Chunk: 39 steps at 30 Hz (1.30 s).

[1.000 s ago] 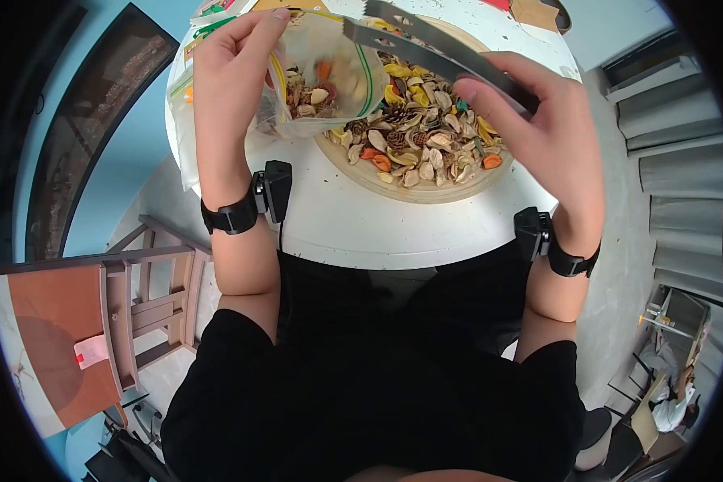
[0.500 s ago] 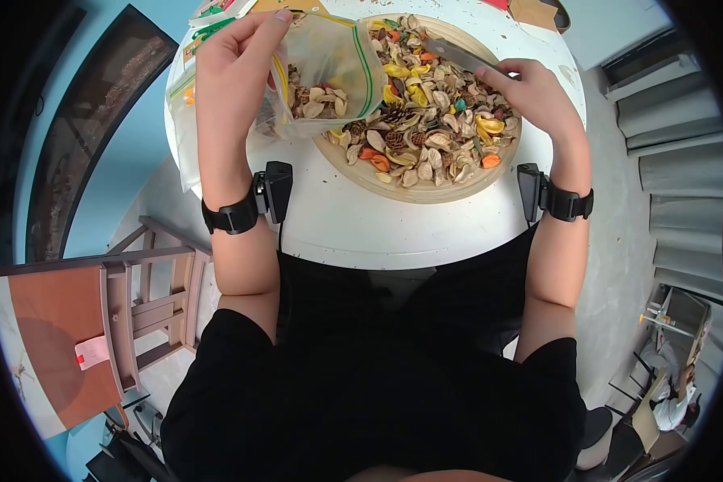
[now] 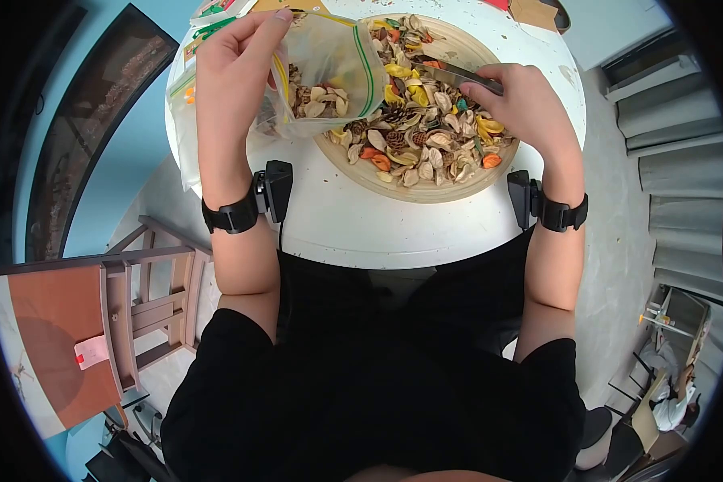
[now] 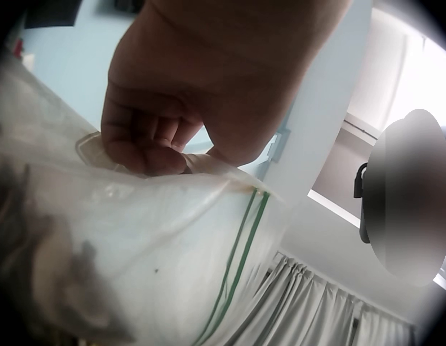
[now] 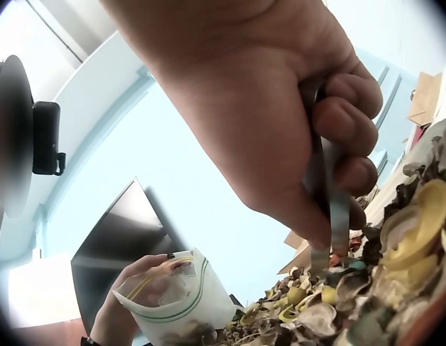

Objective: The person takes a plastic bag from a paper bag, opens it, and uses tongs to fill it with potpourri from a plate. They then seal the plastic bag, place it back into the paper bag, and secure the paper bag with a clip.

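Note:
The left hand pinches the top edge of a clear zip bag with a green seal line, its mouth spread and dried petals inside. In the left wrist view, fingers and thumb grip the plastic. A round wooden tray holds dried petals, small pine cones and orange and yellow pieces. Metal tongs are in the right hand, fingers curled round them. Their tips reach down into the pile at the tray's far part; whether they clasp a piece cannot be told.
A white round table carries the tray and scattered crumbs. Another plastic bag lies at its left edge, with green and white items behind. A brown cardboard piece is at the back right. A wooden chair stands left.
The right hand has lowered the tongs from beside the bag's mouth into the petals on the tray, then shifted slightly left. Light petals now show atop the bag's contents. The left hand stays put.

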Available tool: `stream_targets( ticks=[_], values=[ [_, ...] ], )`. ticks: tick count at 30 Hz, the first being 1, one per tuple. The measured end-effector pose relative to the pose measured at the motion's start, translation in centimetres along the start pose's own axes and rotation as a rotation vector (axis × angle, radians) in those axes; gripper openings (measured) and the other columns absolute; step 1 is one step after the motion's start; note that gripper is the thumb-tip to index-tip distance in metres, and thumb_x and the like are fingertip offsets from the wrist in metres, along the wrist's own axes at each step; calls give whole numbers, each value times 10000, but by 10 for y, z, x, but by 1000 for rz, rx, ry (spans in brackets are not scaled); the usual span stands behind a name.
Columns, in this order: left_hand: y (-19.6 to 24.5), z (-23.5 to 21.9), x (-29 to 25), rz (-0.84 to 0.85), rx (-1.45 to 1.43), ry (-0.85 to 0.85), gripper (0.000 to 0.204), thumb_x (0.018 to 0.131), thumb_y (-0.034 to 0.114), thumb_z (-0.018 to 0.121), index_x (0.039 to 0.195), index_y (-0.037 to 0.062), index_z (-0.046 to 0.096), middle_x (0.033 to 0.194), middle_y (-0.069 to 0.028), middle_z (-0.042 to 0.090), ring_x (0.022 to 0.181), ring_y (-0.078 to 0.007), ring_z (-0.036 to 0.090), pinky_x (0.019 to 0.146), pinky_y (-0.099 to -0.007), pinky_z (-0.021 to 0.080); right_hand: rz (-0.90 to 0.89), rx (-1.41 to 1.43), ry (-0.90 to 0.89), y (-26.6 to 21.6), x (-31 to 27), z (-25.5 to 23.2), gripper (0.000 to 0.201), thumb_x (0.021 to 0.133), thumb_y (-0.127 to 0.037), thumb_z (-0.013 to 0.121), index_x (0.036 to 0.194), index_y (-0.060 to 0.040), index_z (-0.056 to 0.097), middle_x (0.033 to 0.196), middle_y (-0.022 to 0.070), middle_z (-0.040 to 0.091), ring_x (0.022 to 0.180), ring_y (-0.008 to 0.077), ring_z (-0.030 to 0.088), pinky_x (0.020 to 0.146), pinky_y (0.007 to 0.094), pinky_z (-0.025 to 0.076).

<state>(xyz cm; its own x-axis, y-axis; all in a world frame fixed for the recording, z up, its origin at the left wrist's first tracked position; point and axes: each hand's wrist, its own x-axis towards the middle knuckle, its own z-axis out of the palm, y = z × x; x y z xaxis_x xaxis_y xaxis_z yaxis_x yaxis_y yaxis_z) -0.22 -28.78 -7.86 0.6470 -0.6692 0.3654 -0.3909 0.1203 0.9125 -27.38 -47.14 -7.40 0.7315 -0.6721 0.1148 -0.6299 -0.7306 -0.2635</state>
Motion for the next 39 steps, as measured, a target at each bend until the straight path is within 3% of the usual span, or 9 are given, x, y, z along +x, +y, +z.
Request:
stream_targets(
  ticks=[9,18,21,23,26,29,33,37,39],
  values=[
    [1,0,0,-13,7,5,269,961,278,707,1026,27,777,732,65,598,697,-21,471,628,-214,333,-49,67,70,10,-2,-4,373,919,-369,732,1068,-31,784,721,185,713,641,316,701,664,379,556],
    [3,2,-2,-4,40,14,272,955,287,713,1024,32,780,737,72,599,702,-19,462,633,-211,324,-188,335,236,-3,-25,-44,335,918,-318,766,1065,-17,773,599,90,622,519,115,521,519,278,408],
    [3,3,-2,-7,32,11,272,955,288,714,1017,31,780,741,73,600,709,-19,464,639,-211,326,-256,418,223,-29,-34,-43,321,919,-305,771,1062,-17,767,594,55,592,531,86,463,506,263,373],
    [0,2,-1,-7,19,7,273,955,290,716,1013,30,779,745,76,599,712,-19,464,641,-211,328,-156,394,85,-43,-38,-50,299,950,-189,754,1114,58,721,835,23,704,770,46,572,683,210,470],
    [-1,3,-1,35,-23,3,269,954,289,718,1011,33,780,745,76,597,707,-22,464,640,-214,330,-190,525,221,-31,-30,-37,354,925,-336,765,1064,-11,751,677,47,648,588,75,510,543,262,393],
    [2,2,-1,23,32,24,270,955,285,716,1016,30,780,743,73,597,700,-19,468,632,-212,333,-51,567,181,-11,-19,-40,389,930,-367,745,1065,-3,748,720,58,684,635,78,573,579,257,434],
    [0,1,1,-8,35,11,273,955,283,714,1025,29,782,743,75,599,693,-14,465,623,-208,330,154,284,-17,14,-3,-13,586,873,-524,736,1074,26,756,753,111,714,703,168,686,674,300,525],
    [1,1,0,-14,18,11,276,952,287,715,1032,32,785,741,79,596,686,-14,458,617,-208,324,179,310,-122,14,3,1,620,838,-536,750,1079,35,764,805,165,740,757,257,722,756,355,559],
    [0,0,0,-14,23,13,277,950,288,716,1033,33,786,740,80,596,685,-14,458,617,-210,324,123,252,-96,11,0,5,557,892,-493,735,1086,28,759,823,147,736,737,218,679,737,344,539]
  ],
)
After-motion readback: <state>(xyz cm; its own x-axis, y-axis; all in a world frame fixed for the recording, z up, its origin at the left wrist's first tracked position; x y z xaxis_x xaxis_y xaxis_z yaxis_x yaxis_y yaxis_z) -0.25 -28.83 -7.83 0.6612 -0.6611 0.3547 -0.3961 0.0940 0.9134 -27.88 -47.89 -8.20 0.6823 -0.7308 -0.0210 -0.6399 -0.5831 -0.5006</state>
